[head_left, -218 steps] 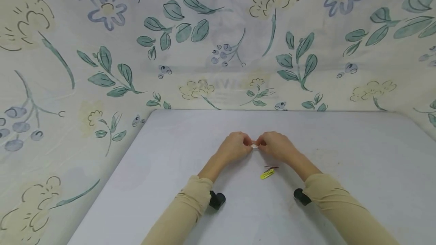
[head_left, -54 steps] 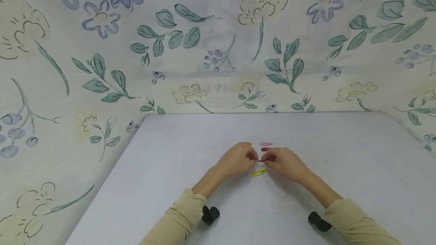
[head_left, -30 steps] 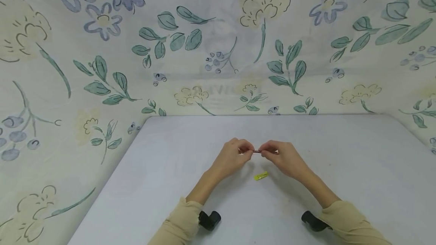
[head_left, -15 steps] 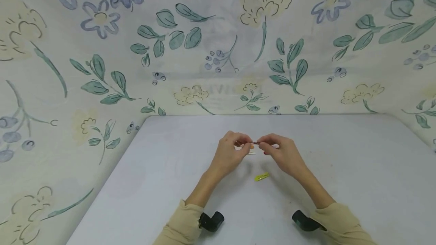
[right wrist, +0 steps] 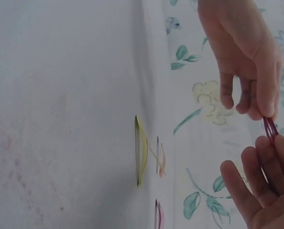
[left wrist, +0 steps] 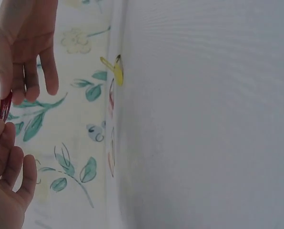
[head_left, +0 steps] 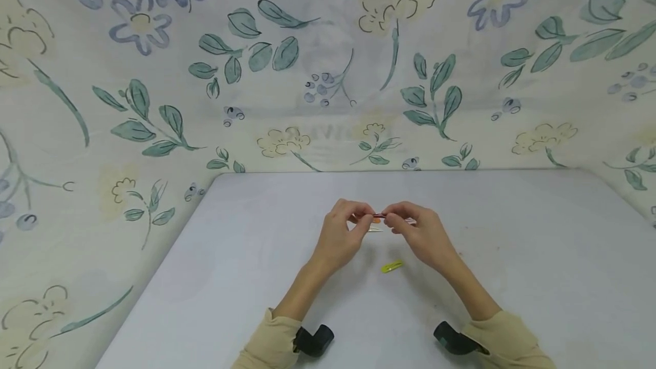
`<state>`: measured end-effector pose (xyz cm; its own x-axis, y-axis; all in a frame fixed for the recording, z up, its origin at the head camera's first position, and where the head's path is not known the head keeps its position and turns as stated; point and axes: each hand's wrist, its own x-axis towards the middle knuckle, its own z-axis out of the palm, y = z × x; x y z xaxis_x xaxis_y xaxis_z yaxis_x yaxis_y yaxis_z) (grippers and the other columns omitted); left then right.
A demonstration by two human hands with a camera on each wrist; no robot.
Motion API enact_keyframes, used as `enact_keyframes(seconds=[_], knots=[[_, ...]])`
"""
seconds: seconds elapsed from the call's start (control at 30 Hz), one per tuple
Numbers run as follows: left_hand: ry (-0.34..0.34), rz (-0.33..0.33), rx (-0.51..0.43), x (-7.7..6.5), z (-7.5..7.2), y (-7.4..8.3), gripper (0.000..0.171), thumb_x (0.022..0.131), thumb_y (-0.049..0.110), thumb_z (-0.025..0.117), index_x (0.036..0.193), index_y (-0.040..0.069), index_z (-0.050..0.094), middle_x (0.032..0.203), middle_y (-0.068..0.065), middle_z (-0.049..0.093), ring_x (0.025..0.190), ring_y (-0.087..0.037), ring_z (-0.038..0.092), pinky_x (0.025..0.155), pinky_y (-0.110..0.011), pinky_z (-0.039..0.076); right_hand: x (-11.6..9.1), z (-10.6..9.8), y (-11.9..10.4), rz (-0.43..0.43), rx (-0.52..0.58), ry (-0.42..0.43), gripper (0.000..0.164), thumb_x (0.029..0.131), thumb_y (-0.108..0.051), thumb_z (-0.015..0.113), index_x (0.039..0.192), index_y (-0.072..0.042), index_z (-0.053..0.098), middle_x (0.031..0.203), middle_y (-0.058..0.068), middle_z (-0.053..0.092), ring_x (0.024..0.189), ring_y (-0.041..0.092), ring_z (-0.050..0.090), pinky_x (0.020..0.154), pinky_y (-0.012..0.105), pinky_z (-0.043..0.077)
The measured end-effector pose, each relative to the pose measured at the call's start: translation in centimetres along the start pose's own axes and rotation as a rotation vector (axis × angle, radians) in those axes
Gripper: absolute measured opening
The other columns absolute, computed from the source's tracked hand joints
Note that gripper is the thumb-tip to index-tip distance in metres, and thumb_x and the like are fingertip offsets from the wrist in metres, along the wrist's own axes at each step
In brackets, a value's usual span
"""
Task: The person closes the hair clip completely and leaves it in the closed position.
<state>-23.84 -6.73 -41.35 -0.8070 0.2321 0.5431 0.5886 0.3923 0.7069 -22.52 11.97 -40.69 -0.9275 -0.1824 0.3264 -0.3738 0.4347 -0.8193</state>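
Observation:
A dark red snap hair clip [head_left: 379, 216] is stretched between both hands, raised over the far middle of the table. My left hand [head_left: 339, 237] pinches one end between thumb and index finger, and my right hand [head_left: 424, 237] pinches the other. In both wrist views the clip [right wrist: 270, 128] shows thin parallel strips, and the remaining fingers hang loosely. Nearer the person lies a yellow hair clip [head_left: 392, 266], its prong sprung away from its frame in the right wrist view. Behind the hands, partly covered, are an orange clip [head_left: 376, 221] and a pink one [head_left: 411, 221].
The clips lie on a white table [head_left: 256, 232] that meets a floral cloth backdrop [head_left: 328, 130] at its far edge. Thin pale prongs [head_left: 376, 230] show below the held clip. Black wrist cameras [head_left: 314, 341] sit at both sleeve cuffs.
The dark red clip lay beside the yellow clip earliest; both hands then pinched it low over the table. They have since lifted it up and away from the person. The yellow clip stays put.

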Motion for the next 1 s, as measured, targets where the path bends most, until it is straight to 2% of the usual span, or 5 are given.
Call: enact_keyframes(seconds=[0.1, 0.23, 0.47, 0.67, 1.0], knots=[[0.005, -0.003, -0.024, -0.09, -0.26, 0.16, 0.005, 0.09, 0.004, 0.066, 0.092, 0.007, 0.069, 0.085, -0.001, 0.066, 0.088, -0.016, 0.056, 0.078, -0.038, 0.053, -0.1, 0.08, -0.32, 0.023, 0.064, -0.018, 0.018, 0.099, -0.014, 0.06, 0.109, -0.002, 0.068, 0.101, 0.011, 0.071, 0.091, 0.027, 0.067, 0.079, 0.03, 0.058], [0.001, -0.017, -0.042, -0.2, -0.52, 0.44, 0.005, 0.09, 0.004, 0.066, 0.093, 0.007, 0.07, 0.086, -0.001, 0.066, 0.088, -0.016, 0.056, 0.078, -0.043, 0.054, -0.29, 0.03, -0.6, 0.038, 0.083, -0.031, 0.018, 0.098, -0.015, 0.061, 0.108, -0.002, 0.068, 0.102, 0.011, 0.071, 0.091, 0.027, 0.066, 0.08, 0.031, 0.057], [0.004, 0.02, 0.007, -0.13, -0.58, 0.69, 0.007, 0.09, 0.004, 0.066, 0.095, 0.006, 0.07, 0.091, -0.002, 0.068, 0.089, -0.016, 0.057, 0.078, -0.03, 0.055, -0.32, -0.36, -0.82, 0.044, 0.047, -0.029, 0.017, 0.096, -0.016, 0.064, 0.107, -0.005, 0.07, 0.102, 0.008, 0.071, 0.087, 0.02, 0.066, 0.081, 0.036, 0.056], [-0.014, 0.02, 0.029, -0.09, -0.53, 0.88, 0.009, 0.088, 0.002, 0.067, 0.097, 0.004, 0.07, 0.092, -0.005, 0.067, 0.09, -0.018, 0.057, 0.078, -0.029, 0.056, -0.19, -0.48, -0.81, 0.054, 0.062, -0.038, 0.019, 0.098, -0.015, 0.062, 0.108, -0.002, 0.069, 0.103, 0.013, 0.071, 0.088, 0.021, 0.067, 0.082, 0.037, 0.057], [-0.045, -0.066, -0.027, -0.05, -0.84, 0.89, 0.007, 0.088, 0.002, 0.066, 0.092, 0.006, 0.07, 0.091, -0.004, 0.067, 0.089, -0.015, 0.058, 0.079, -0.03, 0.056, -0.15, -0.01, -0.57, 0.037, 0.073, -0.053, 0.018, 0.098, -0.013, 0.06, 0.11, -0.001, 0.067, 0.103, 0.013, 0.07, 0.091, 0.029, 0.067, 0.08, 0.032, 0.057]])
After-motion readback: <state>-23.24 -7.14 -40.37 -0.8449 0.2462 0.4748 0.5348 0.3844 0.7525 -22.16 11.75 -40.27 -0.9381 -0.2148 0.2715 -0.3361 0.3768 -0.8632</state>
